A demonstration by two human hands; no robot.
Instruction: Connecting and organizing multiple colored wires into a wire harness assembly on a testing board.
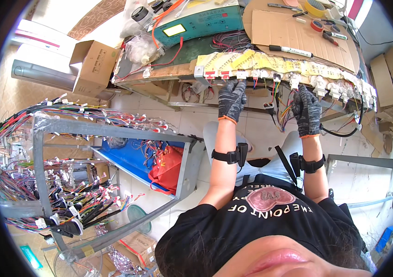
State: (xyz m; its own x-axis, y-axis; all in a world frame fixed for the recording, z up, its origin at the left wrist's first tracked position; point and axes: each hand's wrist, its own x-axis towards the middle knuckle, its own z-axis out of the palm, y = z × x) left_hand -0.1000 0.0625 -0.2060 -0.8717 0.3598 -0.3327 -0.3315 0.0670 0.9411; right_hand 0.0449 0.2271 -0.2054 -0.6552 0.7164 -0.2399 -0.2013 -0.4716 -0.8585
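Observation:
Both my hands wear dark grey knitted gloves with orange cuffs and reach to the front edge of the workbench. My left hand (232, 99) has its fingers pressed together at a white connector (242, 74) in the row of sockets along that edge. To its right, my right hand (306, 111) is closed at the wires just below another white connector (294, 81); its fingertips partly cover them. A bundle of coloured wires (284, 113) hangs beside that hand, with a dark plug at its left. Yellow tape strips (256, 60) run above the sockets.
A teal test box (201, 27) with a lit display stands on the bench. Cardboard (293, 34) at its right carries markers and tape rolls. Left of me, a metal frame (113, 127) holds wire harnesses and a blue tray (127, 159) with a red bag (168, 168).

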